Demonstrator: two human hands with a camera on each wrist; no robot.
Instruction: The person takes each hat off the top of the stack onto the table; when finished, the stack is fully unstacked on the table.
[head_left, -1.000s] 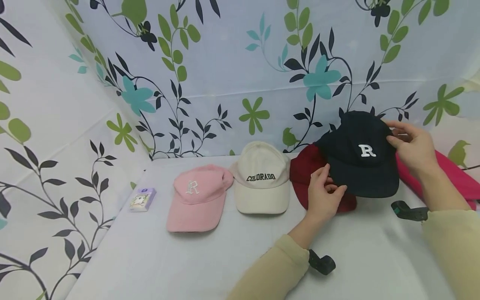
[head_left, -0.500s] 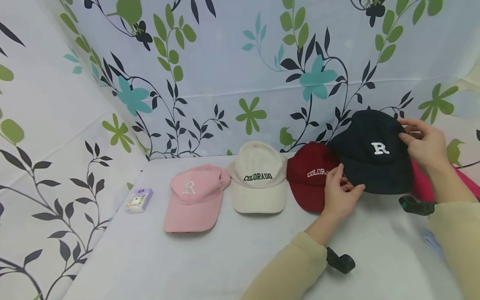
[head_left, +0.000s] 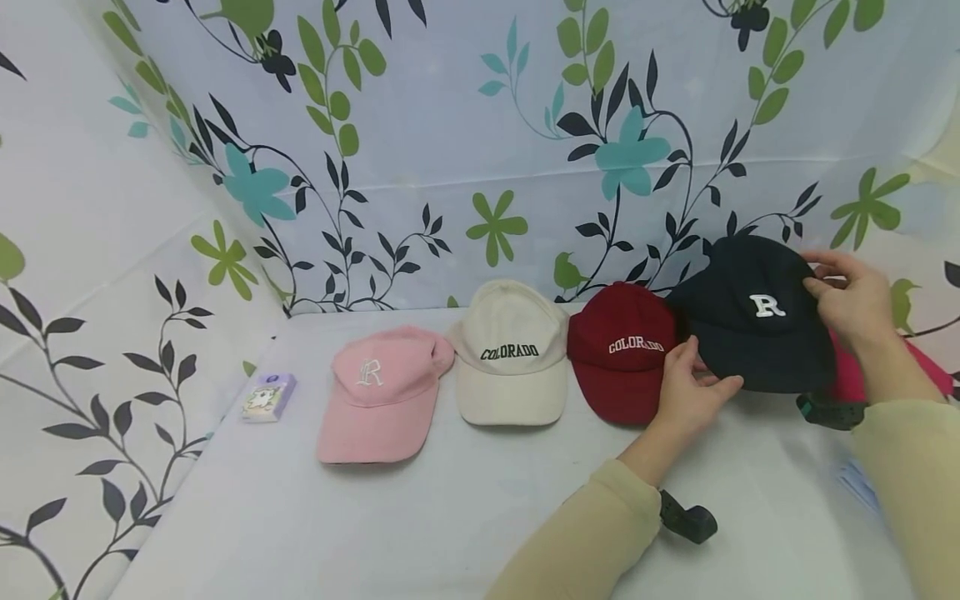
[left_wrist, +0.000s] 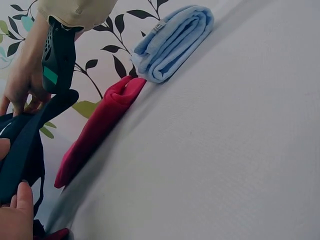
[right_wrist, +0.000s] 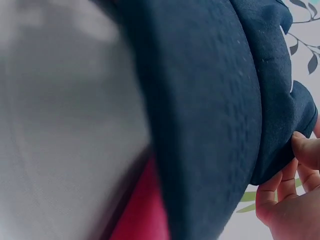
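Both hands hold a dark navy baseball cap (head_left: 757, 342) with a white R, at the right end of a row of caps. My left hand (head_left: 688, 400) pinches the brim's left side between thumb and fingers. At the crown's right side, my right hand (head_left: 858, 304) pinches the fabric; in the right wrist view its thumb and fingers (right_wrist: 287, 182) grip the edge. Left of it lies a dark red cap (head_left: 618, 367) lettered COLORADO, its right edge partly hidden by the navy cap and left hand. A cream COLORADO cap (head_left: 512, 358) and a pink cap (head_left: 378, 400) lie farther left.
A folded crimson cloth item (left_wrist: 102, 127) lies behind the right hand, partly hidden in the head view. Beyond it is a folded light blue towel (left_wrist: 175, 42). A small purple-and-white pack (head_left: 268, 398) sits at the table's left. A patterned curtain (head_left: 420, 150) hangs behind.
Both hands have carried the navy cap to the right, off the dark red cap, whose lettering now shows. Lately the navy cap has come down slightly. The view has shifted a little.
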